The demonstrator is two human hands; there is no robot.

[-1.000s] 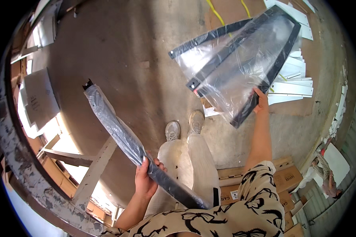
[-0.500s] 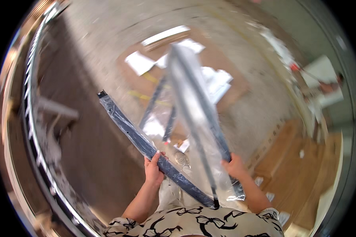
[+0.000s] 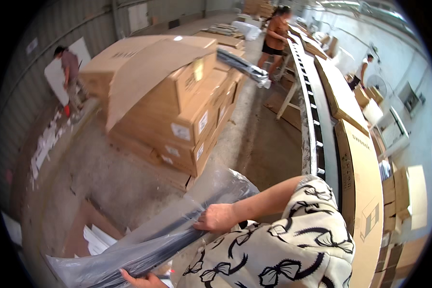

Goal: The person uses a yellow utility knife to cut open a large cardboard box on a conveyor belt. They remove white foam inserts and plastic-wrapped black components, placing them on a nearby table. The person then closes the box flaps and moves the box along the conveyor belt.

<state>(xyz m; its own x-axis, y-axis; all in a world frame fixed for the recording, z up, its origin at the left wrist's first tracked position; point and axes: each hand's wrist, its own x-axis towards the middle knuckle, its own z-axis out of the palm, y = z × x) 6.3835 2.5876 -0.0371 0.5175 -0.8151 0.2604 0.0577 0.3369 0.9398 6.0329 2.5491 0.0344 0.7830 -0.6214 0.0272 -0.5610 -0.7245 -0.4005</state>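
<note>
Long dark metal bars in clear plastic wrapping [image 3: 165, 242] slant across my front, from the lower left up toward my right elbow. My right hand [image 3: 218, 218] is closed around them near the middle, its fingers wrapped over the film. At the lower edge my left hand [image 3: 144, 280] is partly cut off. Its thumb lies over the wrapped bars and the hand appears to grip them. Loose film spreads out beyond the bars at the lower left. How many bars lie inside the film is hard to tell.
A stack of cardboard boxes [image 3: 177, 115] rises ahead, with another wrapped dark bundle [image 3: 242, 66] sticking out on top. On the right runs a roller conveyor [image 3: 309, 110] carrying long cartons [image 3: 360, 177]. White pieces [image 3: 100, 240] lie on cardboard at lower left. Several people [image 3: 273, 38] are farther off.
My view has swung to the right, from the floor pieces to the box stack. The wrapped bars, spread apart between my hands before, now lie close together across my front.
</note>
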